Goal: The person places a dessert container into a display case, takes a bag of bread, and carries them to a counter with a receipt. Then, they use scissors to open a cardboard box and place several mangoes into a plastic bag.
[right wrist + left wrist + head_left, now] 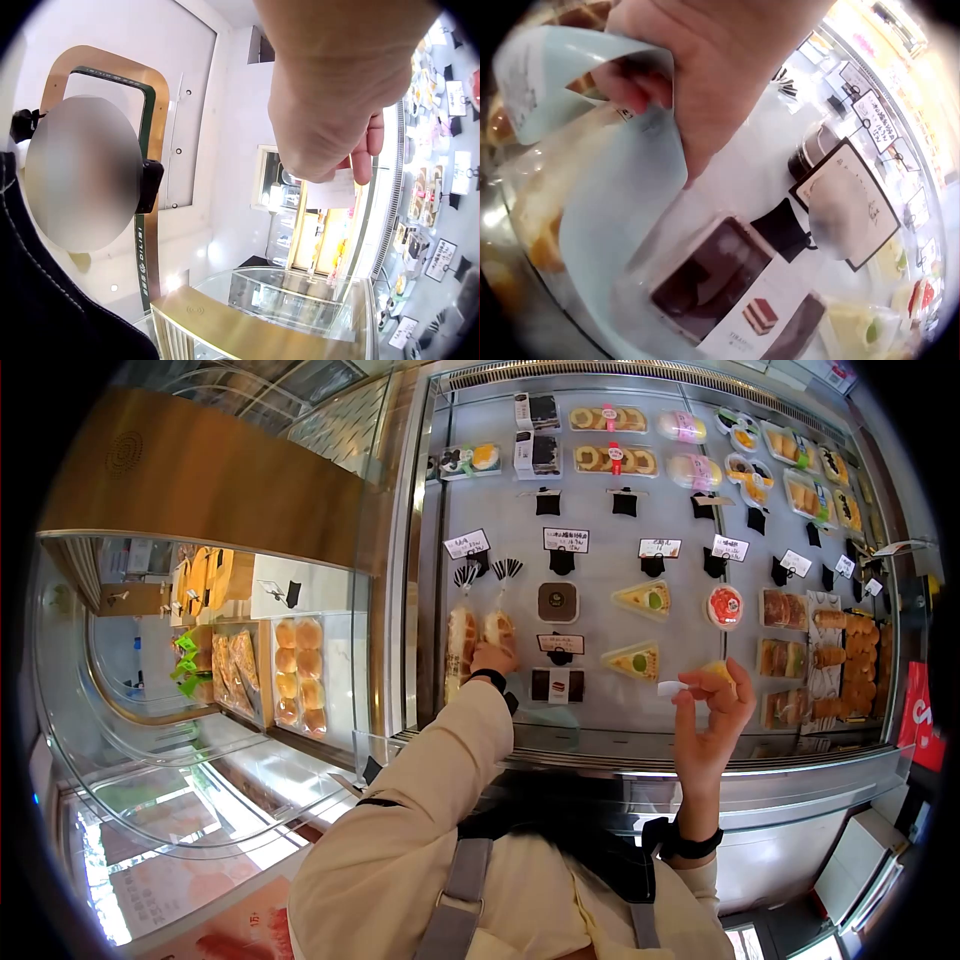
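My left hand [493,657] reaches down over the near end of a bagged long bread [497,624] in the display case. A second bagged bread [460,638] lies just left of it. In the left wrist view, a curling pale blue paper strip [604,225] loops round the curled fingers, which grip it. Beside that hand is a boxed tiramisu [712,277] with a white paper band. Raised over the case's front right, my right hand [715,710] pinches a small white label [670,688] between thumb and finger. Partly behind its fingers sits a yellow cake slice [713,668].
Black-clipped price cards [567,540] stand in a row across the case. Behind them are packaged rolls [610,420] and fruit cups. Boxed breads [785,655] fill the right side. A metal front ledge [600,745] runs before me; a glass-sided bun shelf [300,675] stands left.
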Demonstrator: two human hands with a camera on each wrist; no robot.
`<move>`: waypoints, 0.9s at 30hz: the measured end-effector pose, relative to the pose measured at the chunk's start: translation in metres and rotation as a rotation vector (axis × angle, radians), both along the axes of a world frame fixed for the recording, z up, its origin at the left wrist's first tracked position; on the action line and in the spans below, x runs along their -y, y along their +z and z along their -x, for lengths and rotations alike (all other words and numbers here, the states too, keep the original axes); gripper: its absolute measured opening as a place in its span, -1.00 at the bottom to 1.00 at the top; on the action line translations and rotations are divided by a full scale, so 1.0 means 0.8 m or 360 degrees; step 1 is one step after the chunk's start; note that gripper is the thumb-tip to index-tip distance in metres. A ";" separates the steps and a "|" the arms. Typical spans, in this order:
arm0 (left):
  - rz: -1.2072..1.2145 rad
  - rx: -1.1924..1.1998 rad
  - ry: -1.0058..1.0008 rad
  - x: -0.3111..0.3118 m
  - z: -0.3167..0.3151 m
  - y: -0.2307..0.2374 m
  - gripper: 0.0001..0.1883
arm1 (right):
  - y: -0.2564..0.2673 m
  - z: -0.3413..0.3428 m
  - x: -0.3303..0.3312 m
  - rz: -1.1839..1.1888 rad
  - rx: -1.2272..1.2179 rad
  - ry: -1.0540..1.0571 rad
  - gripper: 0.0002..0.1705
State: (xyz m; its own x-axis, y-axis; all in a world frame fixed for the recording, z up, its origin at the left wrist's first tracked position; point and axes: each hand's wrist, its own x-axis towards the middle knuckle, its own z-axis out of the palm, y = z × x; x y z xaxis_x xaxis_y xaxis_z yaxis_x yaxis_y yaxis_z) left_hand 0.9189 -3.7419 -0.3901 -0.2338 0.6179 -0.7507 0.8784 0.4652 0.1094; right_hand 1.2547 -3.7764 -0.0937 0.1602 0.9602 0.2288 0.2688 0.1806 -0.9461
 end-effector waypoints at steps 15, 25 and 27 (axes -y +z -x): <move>-0.0305 -0.0275 0.0395 0.004 -0.054 0.099 -0.20 | 0.004 -0.012 0.033 0.0041 0.0108 -0.0041 -0.41; -0.0048 0.0604 -0.0009 -0.009 0.005 0.076 -0.58 | 0.001 -0.008 0.029 0.0006 0.0036 -0.0045 -0.39; 0.0062 0.0664 0.0104 -0.023 0.015 0.091 -0.61 | 0.000 -0.006 0.031 -0.0028 0.0014 -0.0035 -0.38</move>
